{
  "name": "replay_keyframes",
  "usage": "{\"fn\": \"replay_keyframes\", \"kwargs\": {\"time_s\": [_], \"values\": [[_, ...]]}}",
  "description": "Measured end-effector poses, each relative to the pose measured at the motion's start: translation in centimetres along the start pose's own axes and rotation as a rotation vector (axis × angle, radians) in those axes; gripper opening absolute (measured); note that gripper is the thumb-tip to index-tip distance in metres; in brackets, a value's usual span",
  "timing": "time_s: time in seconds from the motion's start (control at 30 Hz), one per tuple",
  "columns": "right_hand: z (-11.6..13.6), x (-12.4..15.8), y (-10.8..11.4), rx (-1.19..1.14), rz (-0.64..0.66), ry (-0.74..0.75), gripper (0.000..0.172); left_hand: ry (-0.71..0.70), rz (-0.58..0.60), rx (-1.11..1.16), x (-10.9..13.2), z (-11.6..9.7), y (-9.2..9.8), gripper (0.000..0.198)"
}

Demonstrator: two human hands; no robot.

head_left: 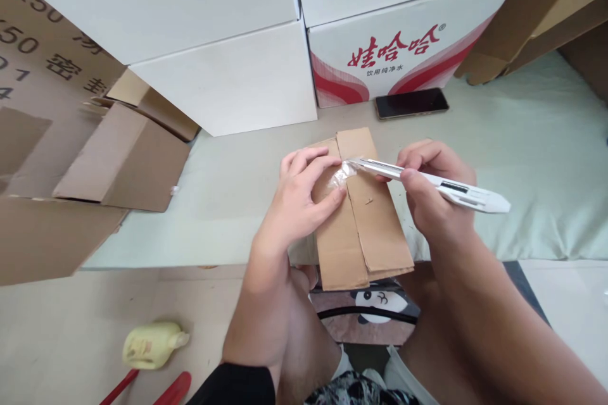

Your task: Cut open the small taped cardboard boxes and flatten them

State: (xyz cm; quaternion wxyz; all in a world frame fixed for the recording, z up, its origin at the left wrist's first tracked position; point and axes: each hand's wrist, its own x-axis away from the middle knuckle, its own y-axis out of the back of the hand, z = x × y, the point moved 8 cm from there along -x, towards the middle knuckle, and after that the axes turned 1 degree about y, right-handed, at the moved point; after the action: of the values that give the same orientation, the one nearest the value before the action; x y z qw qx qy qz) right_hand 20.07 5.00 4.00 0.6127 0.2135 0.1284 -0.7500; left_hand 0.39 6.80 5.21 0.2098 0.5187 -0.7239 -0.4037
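A small flat cardboard box lies under both hands, its two top flaps meeting along a seam. My left hand rests on the box's left flap, thumb and index finger curved around a crumpled piece of clear tape at the seam. My right hand is closed around a white box cutter. The cutter's blade points left, and its tip meets the tape close to my left index finger. A small scrap sits on the right flap.
White cartons are stacked behind the box, one with red lettering. A black phone lies before them on the pale green cover. Open brown cartons stand at left. A yellow bottle is on the floor.
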Motion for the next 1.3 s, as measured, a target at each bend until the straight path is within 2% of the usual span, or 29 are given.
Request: {"fn": "replay_keyframes", "kwargs": {"time_s": [0.13,0.33,0.63,0.8,0.93,1.3], "values": [[0.6,0.1,-0.1,0.025,0.008,0.025,0.015,0.000,0.005,0.034,0.1,-0.1,-0.2,0.037],[1.0,0.1,0.0,0.134,0.032,-0.025,0.006,-0.009,-0.010,0.032,0.1,0.1,-0.6,0.036],[1.7,0.0,-0.2,0.227,0.105,-0.012,0.013,-0.015,-0.033,0.016,-0.1,0.2,-0.9,0.036],[3.9,0.2,-0.9,0.399,0.089,0.131,0.013,-0.016,-0.049,0.018,-0.1,0.2,-0.9,0.035],[5.3,0.9,-1.9,0.507,0.106,0.188,0.015,-0.028,-0.050,0.023,-0.2,0.1,-0.9,0.035],[5.1,1.3,-2.5,0.549,0.204,0.184,0.014,-0.027,-0.037,0.005,-0.2,0.0,-1.0,0.034]]}}
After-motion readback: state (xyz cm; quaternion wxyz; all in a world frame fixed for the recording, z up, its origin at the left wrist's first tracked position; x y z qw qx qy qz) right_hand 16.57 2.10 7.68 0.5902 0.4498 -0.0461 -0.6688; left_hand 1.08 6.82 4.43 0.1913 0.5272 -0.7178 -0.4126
